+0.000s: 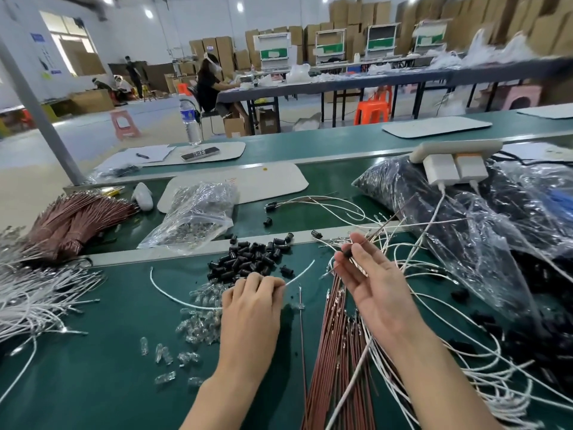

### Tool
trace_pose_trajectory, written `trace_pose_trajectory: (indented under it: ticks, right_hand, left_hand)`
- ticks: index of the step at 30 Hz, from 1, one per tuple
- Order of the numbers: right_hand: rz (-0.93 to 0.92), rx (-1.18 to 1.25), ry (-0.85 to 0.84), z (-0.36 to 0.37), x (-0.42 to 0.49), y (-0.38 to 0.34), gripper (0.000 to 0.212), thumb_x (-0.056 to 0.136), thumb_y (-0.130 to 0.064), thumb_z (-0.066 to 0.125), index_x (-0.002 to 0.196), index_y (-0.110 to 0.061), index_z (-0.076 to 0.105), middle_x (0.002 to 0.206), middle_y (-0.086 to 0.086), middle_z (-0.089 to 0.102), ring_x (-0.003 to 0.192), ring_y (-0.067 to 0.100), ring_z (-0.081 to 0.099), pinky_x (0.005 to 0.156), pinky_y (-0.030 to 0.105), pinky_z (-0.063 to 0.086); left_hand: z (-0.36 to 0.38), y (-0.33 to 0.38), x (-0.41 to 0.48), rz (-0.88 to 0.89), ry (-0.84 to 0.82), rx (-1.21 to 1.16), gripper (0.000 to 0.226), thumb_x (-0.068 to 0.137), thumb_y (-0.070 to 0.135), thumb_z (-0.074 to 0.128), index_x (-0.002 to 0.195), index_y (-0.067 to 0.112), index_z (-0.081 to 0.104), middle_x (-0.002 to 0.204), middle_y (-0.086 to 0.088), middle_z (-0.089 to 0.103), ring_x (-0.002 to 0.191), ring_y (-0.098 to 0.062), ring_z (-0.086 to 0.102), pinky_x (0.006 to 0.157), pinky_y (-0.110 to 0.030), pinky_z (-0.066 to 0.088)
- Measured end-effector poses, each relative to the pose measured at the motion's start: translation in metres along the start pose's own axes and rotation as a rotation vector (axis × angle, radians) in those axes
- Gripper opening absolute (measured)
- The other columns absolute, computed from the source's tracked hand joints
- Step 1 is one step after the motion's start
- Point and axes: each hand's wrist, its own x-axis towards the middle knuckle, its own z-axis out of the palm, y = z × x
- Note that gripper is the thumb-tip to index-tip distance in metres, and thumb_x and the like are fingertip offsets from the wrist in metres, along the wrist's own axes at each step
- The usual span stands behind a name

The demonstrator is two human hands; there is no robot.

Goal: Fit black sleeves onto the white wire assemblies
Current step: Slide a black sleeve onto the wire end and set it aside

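The left hand (pixel 251 302) gripped a white wire (pixel 186 303) beside the sleeve pile (pixel 248 259); the right hand (pixel 369 283) pinched one black sleeve (pixel 348 252). Judging by the wire bundle (pixel 37 293) left of both hands, most remained.

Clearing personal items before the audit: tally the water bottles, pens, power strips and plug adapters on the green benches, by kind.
water bottle: 1
pen: 1
power strip: 1
plug adapters: 2, both plugged into the strip
Total: 5
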Motion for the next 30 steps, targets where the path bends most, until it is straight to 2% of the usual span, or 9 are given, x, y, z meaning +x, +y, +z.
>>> trace_pose_trajectory:
  ticks: [3, 7, 11, 14, 17, 21, 24, 30]
  right_hand:
    - [0.025, 0.056, -0.007, 0.0008, 0.0, 0.0017, 0.032, 0.086, -0.01, 0.061, 0.118, -0.005, 0.066, 0.096, 0.011, 0.073, 0.085, 0.021, 0.072, 0.082, 0.033, 0.062]
    - [0.06, 0.056, -0.003, 0.0025, 0.0011, 0.0046, 0.025, 0.094, -0.006, 0.054, 0.113, -0.004, 0.069, 0.1, 0.014, 0.075, 0.084, 0.022, 0.074, 0.075, 0.031, 0.063]
    - [0.075, 0.033, -0.007, 0.0039, 0.0015, 0.006, 0.026, 0.1, -0.003, 0.048, 0.114, -0.003, 0.069, 0.107, 0.016, 0.075, 0.089, 0.023, 0.076, 0.075, 0.031, 0.063]
    - [0.081, 0.018, -0.016, 0.0038, 0.0007, 0.0056, 0.026, 0.099, -0.003, 0.049, 0.116, -0.002, 0.07, 0.112, 0.018, 0.074, 0.092, 0.024, 0.075, 0.078, 0.032, 0.063]
    - [0.083, 0.007, -0.019, 0.0055, -0.0004, 0.0061, 0.026, 0.095, -0.005, 0.054, 0.114, -0.002, 0.071, 0.111, 0.018, 0.074, 0.09, 0.024, 0.075, 0.08, 0.033, 0.063]
    - [0.089, -0.007, -0.022, 0.007, -0.0012, 0.0075, 0.024, 0.086, -0.008, 0.062, 0.104, -0.006, 0.077, 0.105, 0.015, 0.075, 0.087, 0.021, 0.075, 0.077, 0.031, 0.063]
    - [0.093, -0.021, -0.031, 0.006, -0.001, 0.0087, 0.021, 0.085, -0.01, 0.064, 0.099, -0.01, 0.079, 0.101, 0.012, 0.075, 0.086, 0.02, 0.074, 0.076, 0.03, 0.063]
    - [0.1, -0.05, -0.038, 0.0024, 0.0009, 0.0097, 0.023, 0.082, -0.011, 0.068, 0.104, -0.009, 0.075, 0.093, 0.01, 0.074, 0.079, 0.017, 0.073, 0.073, 0.029, 0.063]
  left_hand:
    - [-0.0054, -0.0027, -0.0067, 0.027, 0.097, -0.303, 0.012, 0.102, 0.027, 0.053, 0.11, 0.025, 0.062, 0.099, 0.017, 0.052, 0.088, -0.008, 0.055, 0.076, -0.028, 0.047]
    - [-0.0074, 0.0023, -0.0095, 0.106, 0.122, -0.42, 0.013, 0.106, 0.028, 0.05, 0.112, 0.024, 0.061, 0.101, 0.015, 0.05, 0.087, -0.012, 0.058, 0.072, -0.032, 0.051]
    - [-0.006, 0.0015, -0.0072, 0.145, 0.104, -0.401, 0.019, 0.103, 0.026, 0.05, 0.114, 0.019, 0.064, 0.101, 0.01, 0.052, 0.086, -0.015, 0.058, 0.071, -0.037, 0.052]
    - [-0.0065, -0.0013, -0.0069, 0.138, 0.095, -0.383, 0.02, 0.102, 0.025, 0.051, 0.114, 0.019, 0.065, 0.102, 0.011, 0.052, 0.085, -0.014, 0.059, 0.071, -0.036, 0.053]
    - [-0.0077, -0.0023, -0.0058, 0.148, 0.089, -0.356, 0.019, 0.102, 0.025, 0.052, 0.114, 0.02, 0.065, 0.101, 0.012, 0.051, 0.081, -0.011, 0.057, 0.067, -0.03, 0.051]
    - [-0.0086, -0.0013, -0.0049, 0.154, 0.109, -0.327, 0.017, 0.102, 0.026, 0.053, 0.112, 0.021, 0.066, 0.1, 0.015, 0.049, 0.077, -0.006, 0.052, 0.068, -0.015, 0.04]
    - [-0.0083, -0.0003, -0.0048, 0.168, 0.126, -0.327, 0.016, 0.1, 0.023, 0.058, 0.111, 0.017, 0.068, 0.1, 0.012, 0.052, 0.078, -0.008, 0.055, 0.067, -0.019, 0.043]
    - [-0.0086, 0.0023, -0.0048, 0.2, 0.164, -0.318, 0.013, 0.096, 0.018, 0.065, 0.107, 0.014, 0.07, 0.1, 0.008, 0.057, 0.075, -0.01, 0.057, 0.065, -0.03, 0.052]
